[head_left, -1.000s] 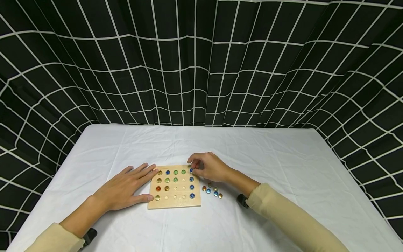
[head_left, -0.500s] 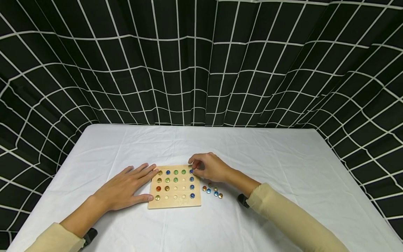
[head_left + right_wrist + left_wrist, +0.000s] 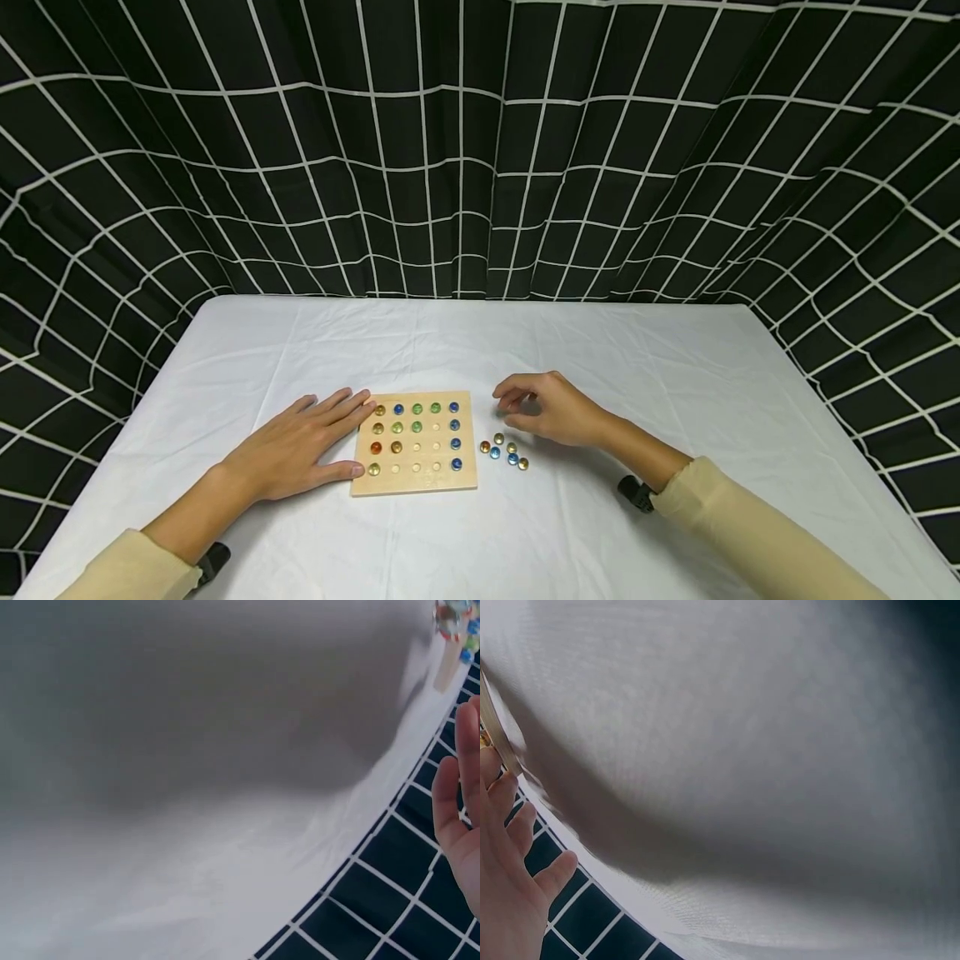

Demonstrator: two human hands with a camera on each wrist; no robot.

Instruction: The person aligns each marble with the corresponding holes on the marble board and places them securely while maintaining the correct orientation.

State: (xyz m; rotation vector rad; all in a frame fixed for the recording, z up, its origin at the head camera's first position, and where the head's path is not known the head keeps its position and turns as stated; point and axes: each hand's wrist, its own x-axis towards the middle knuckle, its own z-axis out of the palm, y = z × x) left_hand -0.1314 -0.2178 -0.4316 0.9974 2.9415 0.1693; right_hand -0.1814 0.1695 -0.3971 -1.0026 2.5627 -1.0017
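Board: a square wooden peg board [image 3: 415, 446] lies flat on the white tablecloth [image 3: 480, 350], its edges running roughly square to the table's near edge; being square, it has no clear long axis. Its face carries a grid of round hollows.
Filled hollows: glass beads sit in the whole far row, the whole left column and the whole right column, with a few more inside; the hollows toward the near middle are bare. The right column is all blue beads [image 3: 455, 434]; greens and ambers fill the far and left parts, and one red bead [image 3: 377, 448] sits in the left column.
Loose beads: a small cluster of loose beads [image 3: 504, 451], amber and blue, lies on the cloth just beside the board's right edge, apart from it.
Left hand: the left hand [image 3: 300, 446] lies flat, palm down, fingers straight and spread, pointing toward the board; its fingertips touch the board's far-left corner and its thumb touches the left edge near the front. It grips nothing.
Right hand: the right hand [image 3: 551, 408] hovers right of the board, just beyond the loose cluster, fingers curled inward with thumb and forefinger drawn close together. Whether a bead sits between them I cannot tell.
Wrist views: both show mostly blurred cloth; the right wrist view catches the board's corner [image 3: 454, 634] at the top edge.
Surround: a black curtain [image 3: 480, 142] with a white grid hangs behind the table.
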